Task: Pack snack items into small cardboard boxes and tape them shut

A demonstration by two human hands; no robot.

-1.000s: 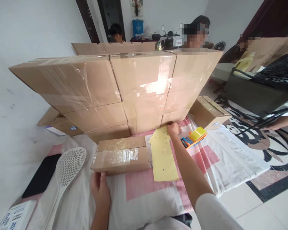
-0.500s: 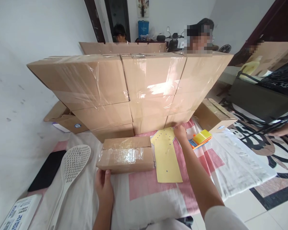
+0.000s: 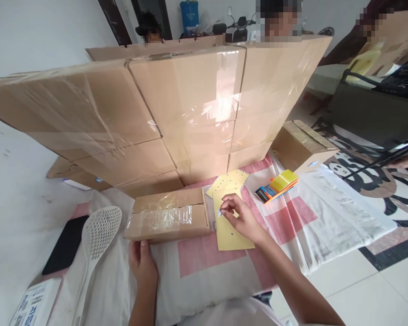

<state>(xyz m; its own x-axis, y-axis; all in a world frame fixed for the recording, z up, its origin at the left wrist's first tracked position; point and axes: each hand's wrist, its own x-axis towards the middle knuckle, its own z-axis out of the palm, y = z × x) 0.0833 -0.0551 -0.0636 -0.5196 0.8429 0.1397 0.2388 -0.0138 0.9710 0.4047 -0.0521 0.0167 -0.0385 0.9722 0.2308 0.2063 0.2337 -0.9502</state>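
My right hand (image 3: 240, 217) pinches a small whitish scrap (image 3: 219, 213) between thumb and fingertips, just above a yellow paper sheet (image 3: 236, 242). What the scrap is made of is too small to tell. Behind that sheet lies a second yellow piece (image 3: 229, 180), dotted and with a dark jagged border. At the lower front edge of a taped cardboard box (image 3: 168, 215) rests my left hand (image 3: 143, 265), thumb and fingers apart. Its fingertips are close against the box, partly hidden. Right of the sheets lies a yellow, orange and blue packet (image 3: 279, 184).
Large taped cartons (image 3: 197, 99) form a wall across the back of the cloth-covered table (image 3: 292, 244). On the left lie a white slotted skimmer (image 3: 102, 231), a black flat object (image 3: 65, 244) and a white printed box (image 3: 36, 301). Another carton (image 3: 302, 145) stands right. People sit beyond.
My right hand has come back from the far dotted piece, nearer to me over the yellow sheet, with a small whitish scrap showing in its fingertips. My left hand stays by the box. The view has tilted.
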